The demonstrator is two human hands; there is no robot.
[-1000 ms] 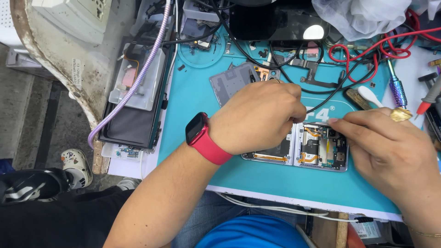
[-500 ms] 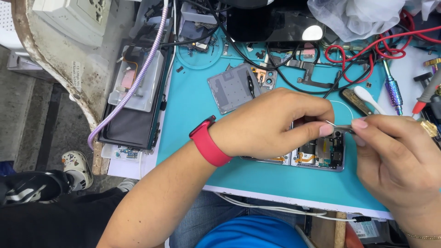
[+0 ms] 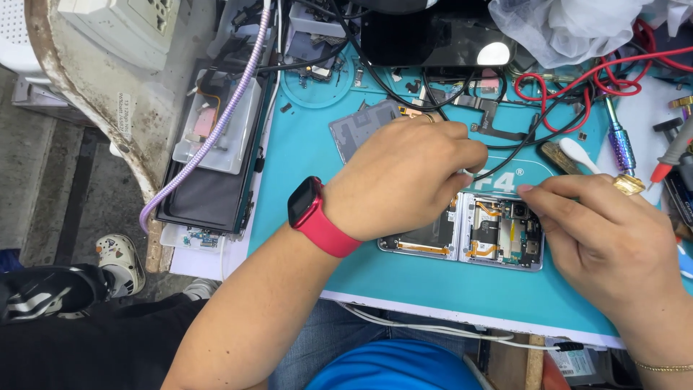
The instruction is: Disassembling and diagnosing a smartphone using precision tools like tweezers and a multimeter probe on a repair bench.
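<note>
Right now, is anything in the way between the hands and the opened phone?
Nothing visible. The left hand lies over the left half of the opened phone, and the right hand touches its right edge. A black cable runs past just above, not between them.

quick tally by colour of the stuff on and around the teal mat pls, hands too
Hands: 2, left hand and right hand
Teal: 1, mat
Red: 2, watch and wire
Silver: 1, opened phone
Grey: 1, back cover
Purple: 2, cable and screwdriver
Total: 9
</note>
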